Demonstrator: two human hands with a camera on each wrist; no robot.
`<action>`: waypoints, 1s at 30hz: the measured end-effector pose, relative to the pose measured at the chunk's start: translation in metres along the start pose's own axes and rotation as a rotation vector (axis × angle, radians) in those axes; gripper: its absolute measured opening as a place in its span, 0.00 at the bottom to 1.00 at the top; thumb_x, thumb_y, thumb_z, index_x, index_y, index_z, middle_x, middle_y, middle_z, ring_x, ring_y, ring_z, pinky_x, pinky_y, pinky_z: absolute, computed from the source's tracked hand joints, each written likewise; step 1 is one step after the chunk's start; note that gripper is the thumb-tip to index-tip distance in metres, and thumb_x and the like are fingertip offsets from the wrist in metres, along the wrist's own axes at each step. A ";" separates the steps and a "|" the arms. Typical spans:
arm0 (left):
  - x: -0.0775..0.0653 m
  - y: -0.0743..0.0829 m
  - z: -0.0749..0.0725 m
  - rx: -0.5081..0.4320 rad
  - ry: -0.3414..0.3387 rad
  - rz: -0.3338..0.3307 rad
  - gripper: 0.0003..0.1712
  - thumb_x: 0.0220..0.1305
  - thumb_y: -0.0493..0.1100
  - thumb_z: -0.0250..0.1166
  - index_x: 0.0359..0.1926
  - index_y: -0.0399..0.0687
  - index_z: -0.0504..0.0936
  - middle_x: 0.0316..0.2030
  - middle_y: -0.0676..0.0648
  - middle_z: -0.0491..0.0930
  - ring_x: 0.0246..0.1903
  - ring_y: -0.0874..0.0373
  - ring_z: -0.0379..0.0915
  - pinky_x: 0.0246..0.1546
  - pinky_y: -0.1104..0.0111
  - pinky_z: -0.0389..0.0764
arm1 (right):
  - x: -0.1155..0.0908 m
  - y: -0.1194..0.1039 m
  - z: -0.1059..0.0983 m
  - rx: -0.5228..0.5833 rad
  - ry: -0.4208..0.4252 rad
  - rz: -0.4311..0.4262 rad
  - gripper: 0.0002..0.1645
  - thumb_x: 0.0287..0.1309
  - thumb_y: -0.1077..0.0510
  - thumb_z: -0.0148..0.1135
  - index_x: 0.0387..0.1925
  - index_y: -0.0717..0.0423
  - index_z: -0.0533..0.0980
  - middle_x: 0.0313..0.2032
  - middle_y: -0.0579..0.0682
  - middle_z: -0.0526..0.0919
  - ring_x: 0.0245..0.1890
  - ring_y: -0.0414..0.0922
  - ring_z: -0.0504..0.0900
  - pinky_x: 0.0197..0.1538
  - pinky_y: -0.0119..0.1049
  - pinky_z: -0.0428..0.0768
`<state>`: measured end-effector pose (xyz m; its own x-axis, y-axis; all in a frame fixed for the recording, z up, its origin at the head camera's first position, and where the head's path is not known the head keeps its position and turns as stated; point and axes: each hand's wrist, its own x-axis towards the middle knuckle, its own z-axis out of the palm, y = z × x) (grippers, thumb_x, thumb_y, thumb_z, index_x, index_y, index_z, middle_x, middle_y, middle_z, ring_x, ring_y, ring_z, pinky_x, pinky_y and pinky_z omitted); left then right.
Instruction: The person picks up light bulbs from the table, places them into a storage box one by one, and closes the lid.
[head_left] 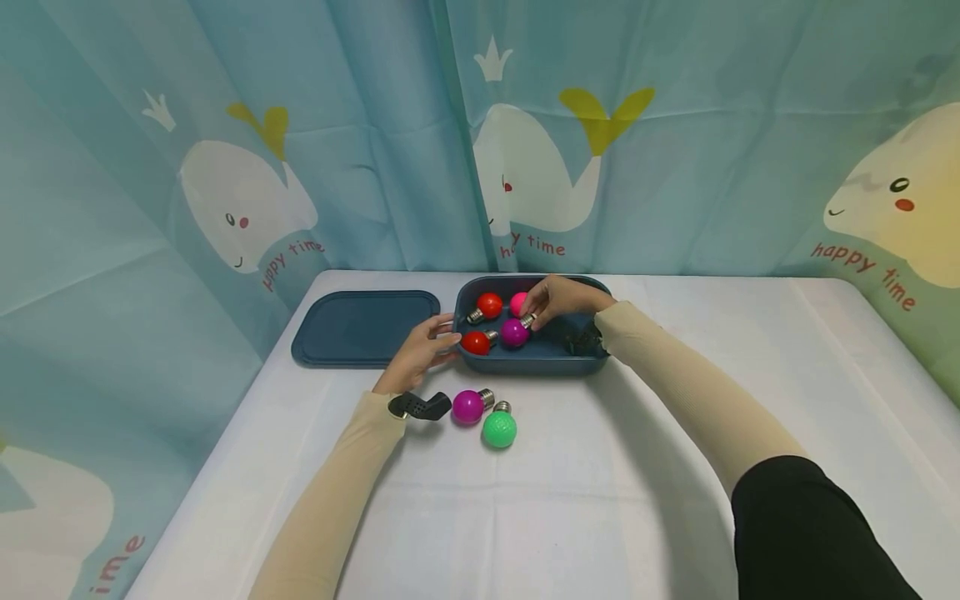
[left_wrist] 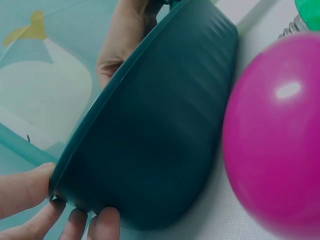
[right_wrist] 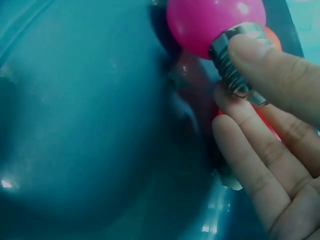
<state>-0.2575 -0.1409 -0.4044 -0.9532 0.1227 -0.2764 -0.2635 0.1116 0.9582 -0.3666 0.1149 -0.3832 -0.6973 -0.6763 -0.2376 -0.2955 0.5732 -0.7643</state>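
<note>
My right hand (head_left: 553,298) reaches into a dark blue box (head_left: 543,367) and pinches a purple light bulb (head_left: 514,333) by its silver screw base. In the right wrist view, the thumb (right_wrist: 280,70) presses on the threads of that base. Around the held bulb in the box lie two red bulbs (head_left: 490,304) and a pink bulb (head_left: 518,304), partly hidden by my hand. My left hand (head_left: 422,354) touches the box's left end, fingertips (left_wrist: 106,220) against the outer wall and thumb at the rim.
Left of the box, a flat dark blue lid (head_left: 365,327) lies on the white table (head_left: 570,483). In front of the box, another purple bulb (head_left: 468,407) and a green bulb (head_left: 499,428) lie close together. A whale-print curtain (head_left: 405,167) hangs behind.
</note>
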 end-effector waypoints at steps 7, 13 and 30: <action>0.001 0.000 -0.001 -0.002 0.001 0.002 0.31 0.67 0.33 0.54 0.69 0.42 0.58 0.67 0.37 0.58 0.62 0.44 0.62 0.64 0.53 0.69 | 0.005 0.000 0.004 -0.012 -0.001 -0.018 0.16 0.46 0.70 0.69 0.40 0.69 0.80 0.39 0.58 0.85 0.35 0.38 0.81 0.45 0.33 0.84; 0.000 0.001 0.000 0.004 0.001 0.004 0.31 0.67 0.33 0.55 0.69 0.43 0.58 0.67 0.37 0.58 0.62 0.43 0.63 0.63 0.53 0.70 | 0.006 -0.001 0.006 -0.025 -0.011 -0.025 0.15 0.46 0.70 0.69 0.39 0.68 0.80 0.37 0.56 0.85 0.34 0.38 0.81 0.46 0.34 0.84; 0.001 0.000 0.000 -0.009 -0.002 0.003 0.31 0.66 0.33 0.55 0.69 0.42 0.59 0.67 0.37 0.59 0.62 0.44 0.63 0.64 0.53 0.70 | 0.010 0.003 0.012 -0.034 -0.057 -0.011 0.16 0.47 0.68 0.69 0.42 0.67 0.80 0.39 0.58 0.84 0.35 0.40 0.80 0.49 0.36 0.84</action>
<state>-0.2580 -0.1406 -0.4049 -0.9538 0.1249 -0.2733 -0.2616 0.1026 0.9597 -0.3667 0.1043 -0.3946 -0.6561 -0.7071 -0.2639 -0.3253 0.5805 -0.7465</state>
